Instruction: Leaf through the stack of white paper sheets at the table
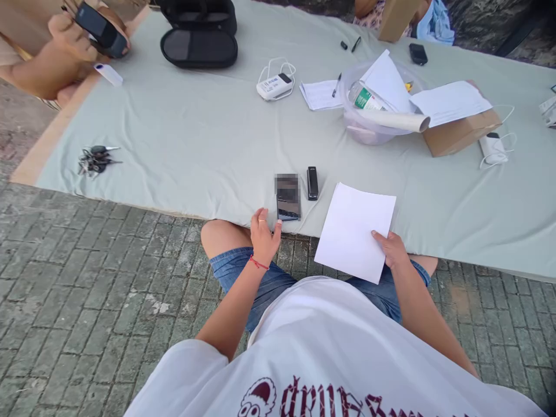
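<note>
White paper (351,231) is pinched at its right edge by my right hand (392,248), thumb on top. Part of the paper rests over the table's front edge and part hangs above my lap. My left hand (264,236) lies at the table edge with its fingers apart, holding nothing. Its thumb is beside the lower corner of a dark smartphone (288,205), whose upper part is blurred out. Just right of the phone stands or lies a small black stapler-like device (312,183); its exact kind is unclear.
On the cloth-covered table (195,145) are keys (98,159), a white corded device (274,87), a plastic basin (369,134) holding papers and a bottle, a cardboard box (463,133) and a black case (198,49). Another person's hands (72,46) hold a dark device at upper left.
</note>
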Motion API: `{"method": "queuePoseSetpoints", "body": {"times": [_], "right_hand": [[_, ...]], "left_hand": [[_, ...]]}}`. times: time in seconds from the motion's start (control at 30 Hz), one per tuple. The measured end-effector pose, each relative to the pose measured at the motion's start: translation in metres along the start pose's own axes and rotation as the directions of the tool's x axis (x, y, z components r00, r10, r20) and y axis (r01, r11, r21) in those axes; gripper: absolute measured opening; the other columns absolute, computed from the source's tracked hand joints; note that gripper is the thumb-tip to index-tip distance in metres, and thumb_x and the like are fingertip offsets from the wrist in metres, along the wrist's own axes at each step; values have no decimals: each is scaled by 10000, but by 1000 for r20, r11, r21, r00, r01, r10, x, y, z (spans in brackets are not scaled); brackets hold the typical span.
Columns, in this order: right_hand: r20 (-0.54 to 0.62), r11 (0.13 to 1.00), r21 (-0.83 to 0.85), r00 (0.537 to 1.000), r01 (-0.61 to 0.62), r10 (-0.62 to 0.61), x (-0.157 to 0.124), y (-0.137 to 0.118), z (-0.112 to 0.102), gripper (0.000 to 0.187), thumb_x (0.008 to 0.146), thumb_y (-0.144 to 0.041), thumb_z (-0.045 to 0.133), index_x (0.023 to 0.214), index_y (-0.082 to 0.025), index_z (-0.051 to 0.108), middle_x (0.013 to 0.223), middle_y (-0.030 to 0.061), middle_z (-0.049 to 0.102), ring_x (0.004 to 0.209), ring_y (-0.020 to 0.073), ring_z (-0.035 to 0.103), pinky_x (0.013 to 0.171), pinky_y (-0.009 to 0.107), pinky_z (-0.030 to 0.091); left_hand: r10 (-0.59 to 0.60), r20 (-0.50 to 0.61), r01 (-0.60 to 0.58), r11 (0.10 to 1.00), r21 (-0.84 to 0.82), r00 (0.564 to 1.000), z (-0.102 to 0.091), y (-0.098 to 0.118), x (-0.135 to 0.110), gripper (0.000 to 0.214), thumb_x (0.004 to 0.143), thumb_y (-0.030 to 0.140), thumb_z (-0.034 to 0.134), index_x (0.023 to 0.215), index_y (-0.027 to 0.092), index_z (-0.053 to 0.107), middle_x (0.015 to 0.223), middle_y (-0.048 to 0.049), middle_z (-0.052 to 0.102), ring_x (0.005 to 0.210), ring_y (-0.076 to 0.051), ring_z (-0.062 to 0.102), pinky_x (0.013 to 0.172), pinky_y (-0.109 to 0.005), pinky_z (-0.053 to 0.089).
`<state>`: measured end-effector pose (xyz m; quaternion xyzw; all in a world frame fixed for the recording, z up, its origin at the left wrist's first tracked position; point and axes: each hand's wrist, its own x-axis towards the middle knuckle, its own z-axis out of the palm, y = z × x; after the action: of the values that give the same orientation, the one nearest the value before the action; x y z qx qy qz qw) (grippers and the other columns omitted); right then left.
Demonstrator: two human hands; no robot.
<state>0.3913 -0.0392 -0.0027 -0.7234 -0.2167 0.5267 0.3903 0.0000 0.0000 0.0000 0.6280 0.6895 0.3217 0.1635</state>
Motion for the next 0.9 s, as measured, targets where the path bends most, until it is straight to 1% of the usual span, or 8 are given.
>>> {"method": "queuePoseSetpoints", "body": {"times": [0.1,0.17,0.23,0.33,0.43,0.6,0.7,0.9], "right_hand": [[87,996,-2,992,-89,89,-6,-8,2,423,660,-357,842,1013,-169,704,976,97,773,777,268,747,664,362,639],[157,989,16,977,-147,143,-12,-13,6,448,649,-349,856,1022,-153,704,950,104,774,758,270,746,644,357,637],[217,981,51,961,-189,174,-18,-17,11,479,636,-334,871,1041,-143,700,949,107,774,762,272,746,653,357,637],[254,970,92,947,-225,196,-22,-17,18,502,622,-307,886,1053,-134,697,970,113,772,787,277,746,673,360,639],[245,968,103,949,-228,198,-21,-14,18,487,623,-300,885,1041,-133,700,965,111,773,783,274,746,670,358,639],[200,978,96,966,-187,165,-18,-11,15,463,637,-306,875,1036,-147,703,950,91,775,756,257,744,652,344,633],[167,980,116,975,-164,143,-18,-11,15,426,646,-286,862,1019,-154,704,934,79,776,744,246,740,652,335,630],[109,982,143,988,-121,106,-18,-13,21,331,671,-254,829,967,-179,701,863,46,776,682,227,727,610,322,622]], "left_hand": [[2,221,30,989,-145,975,0,13,-17,424,970,472,390,943,167,684,1016,-130,680,1002,-235,642,940,-380,484],[-51,408,161,957,-240,912,4,21,-31,456,957,515,401,823,186,688,897,-95,699,878,-215,664,864,-357,504],[-131,553,358,876,-324,823,12,28,-44,477,929,570,429,877,182,702,938,-93,716,911,-226,669,852,-355,504],[-215,729,663,630,-405,650,23,37,-59,546,902,627,444,1056,168,696,1148,-122,703,1099,-263,630,911,-378,479],[-161,838,809,407,-425,521,30,45,-66,605,876,669,472,1153,167,667,1226,-131,678,1162,-262,598,971,-391,437],[-68,889,873,233,-428,454,34,53,-65,575,807,661,594,1054,146,660,1044,-119,712,909,-198,655,832,-332,470],[-67,895,885,199,-422,442,33,54,-64,487,776,585,674,994,150,657,923,-72,712,818,-165,655,753,-288,473],[-104,937,935,168,-313,332,28,52,-70,444,655,483,809,879,123,679,782,-58,707,688,-172,661,624,-284,493]]}}
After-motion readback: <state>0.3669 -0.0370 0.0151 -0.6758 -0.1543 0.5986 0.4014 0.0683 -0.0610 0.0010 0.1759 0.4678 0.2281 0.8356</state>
